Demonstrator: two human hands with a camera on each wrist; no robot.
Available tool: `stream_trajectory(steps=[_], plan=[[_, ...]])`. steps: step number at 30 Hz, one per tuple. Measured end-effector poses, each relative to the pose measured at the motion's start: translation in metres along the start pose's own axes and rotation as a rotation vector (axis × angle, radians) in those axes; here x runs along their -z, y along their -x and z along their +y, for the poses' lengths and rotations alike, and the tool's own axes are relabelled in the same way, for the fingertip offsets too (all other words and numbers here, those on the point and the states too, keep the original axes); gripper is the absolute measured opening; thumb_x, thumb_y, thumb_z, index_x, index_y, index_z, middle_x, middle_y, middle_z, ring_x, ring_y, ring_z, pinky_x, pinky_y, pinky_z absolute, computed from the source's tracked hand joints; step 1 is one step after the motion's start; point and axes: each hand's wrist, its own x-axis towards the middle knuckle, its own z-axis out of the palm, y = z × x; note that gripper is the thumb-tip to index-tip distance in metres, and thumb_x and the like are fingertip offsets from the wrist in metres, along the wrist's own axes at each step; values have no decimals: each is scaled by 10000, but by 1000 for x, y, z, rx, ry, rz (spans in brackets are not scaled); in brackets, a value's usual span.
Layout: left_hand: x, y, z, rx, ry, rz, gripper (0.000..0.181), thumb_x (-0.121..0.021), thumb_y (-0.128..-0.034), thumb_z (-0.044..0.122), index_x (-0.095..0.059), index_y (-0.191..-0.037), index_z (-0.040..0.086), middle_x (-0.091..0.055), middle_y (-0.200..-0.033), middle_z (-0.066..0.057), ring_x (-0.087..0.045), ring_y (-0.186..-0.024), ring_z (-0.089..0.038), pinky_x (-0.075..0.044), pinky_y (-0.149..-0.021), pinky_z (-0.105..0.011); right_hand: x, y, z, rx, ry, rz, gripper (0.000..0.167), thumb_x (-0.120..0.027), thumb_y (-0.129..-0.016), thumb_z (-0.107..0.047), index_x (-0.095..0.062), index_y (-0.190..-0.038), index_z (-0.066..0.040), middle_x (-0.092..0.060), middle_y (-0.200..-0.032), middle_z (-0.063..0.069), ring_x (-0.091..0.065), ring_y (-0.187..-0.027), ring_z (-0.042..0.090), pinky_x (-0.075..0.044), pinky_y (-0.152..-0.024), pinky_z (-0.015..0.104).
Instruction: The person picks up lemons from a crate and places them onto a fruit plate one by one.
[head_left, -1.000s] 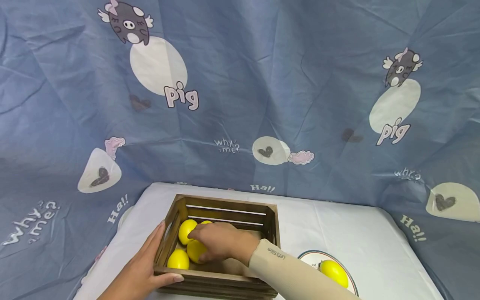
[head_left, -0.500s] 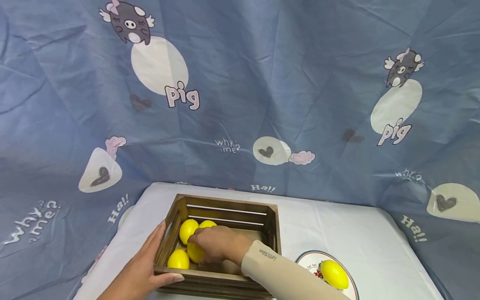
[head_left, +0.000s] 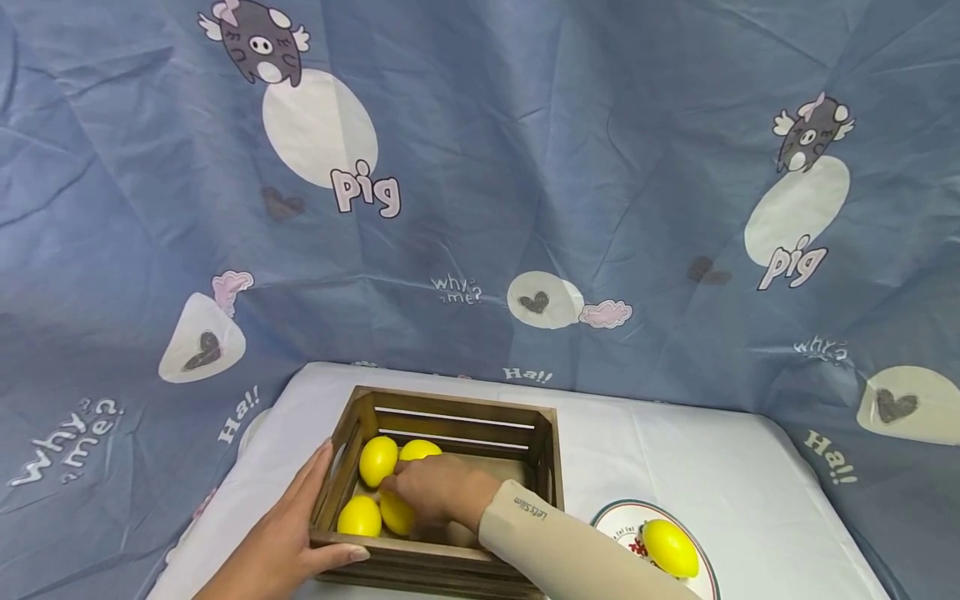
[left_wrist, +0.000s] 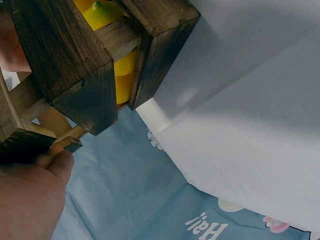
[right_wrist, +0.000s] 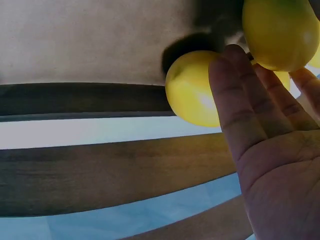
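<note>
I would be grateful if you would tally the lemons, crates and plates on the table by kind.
Wooden crate: 1
Plate: 1
Lemons: 5 visible (4 inside the first, 1 on the second)
Total: 7

Left grip (head_left: pixel 281 529): thumb (head_left: pixel 341 556) spread from fingers (head_left: pixel 309 475). Right grip (right_wrist: pixel 270 150): fingers extended, forearm (head_left: pixel 577 546) sleeved.

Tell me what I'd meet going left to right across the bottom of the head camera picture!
Left hand → front-left yellow fruit in the wooden crate → right hand → plate with another yellow fruit on it.
</note>
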Motion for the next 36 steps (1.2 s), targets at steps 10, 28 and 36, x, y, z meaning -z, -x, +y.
stream_trajectory(steps=[10,28,36], plan=[[1,0,2,-1,-3,-1,1378,-838,-757,670,-8,-1690,86,-140,-1692,-294,-305,-1474,-542,-426,-1053,-685,-3,0,1,-24,-44,-35,474,-941,-790,-289,-658,-1169,-315,-606,-956,-113,-539,-798,58,-528,-774,256],[0,-1,1,7,-5,-3,1390,-841,-751,671,-2,-1688,77,-135,-1695,-290,-301,-1481,-533,-420,-1062,-681,-7,1,1,-50,-16,-74,516,-965,-761,-231,-659,-1175,-258,-625,-962,-78,-538,-771,69,-512,-697,242],[1,0,0,18,3,-31,1384,-835,-764,664,19,-1688,86,-107,-1704,-281,-302,-1481,-531,-430,-1058,-672,-10,0,0,-63,14,-89,476,-938,-784,-207,-654,-1162,-261,-622,-952,-82,-537,-765,78,-506,-670,250]])
